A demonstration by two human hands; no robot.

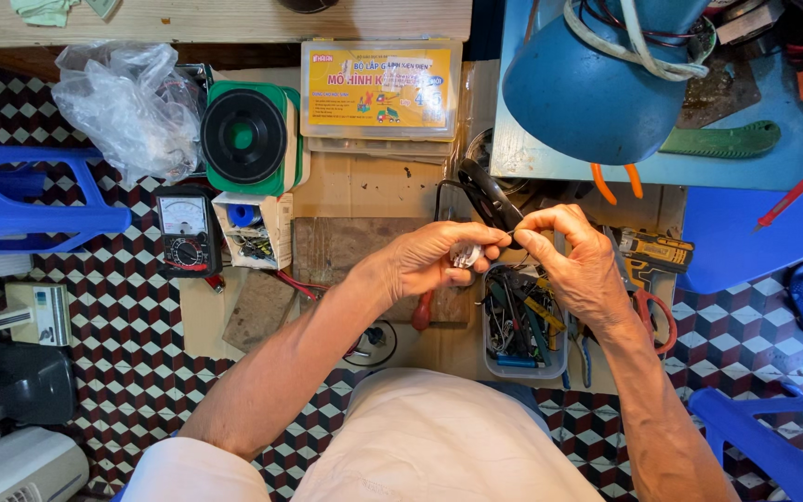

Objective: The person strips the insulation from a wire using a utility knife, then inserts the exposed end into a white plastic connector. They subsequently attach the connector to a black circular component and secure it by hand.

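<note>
Head view, looking straight down: the biggest thing up top is a blue lamp shade with cords looped over it, sitting at the edge of a blue tabletop. Off to the left lies a blue plastic stool tipped on the checkered floor, with a crumpled clear plastic bag near it. A yellow-lidded kit box rests above a green spool with a black centre, and a black analog multimeter sits just below the bag. Under the hands stands a clear tray of hand tools. The left hand is curled shut around a small silvery part, held over the tray. The right hand pinches a thin wire between thumb and forefinger, its tip meeting the part.
</note>
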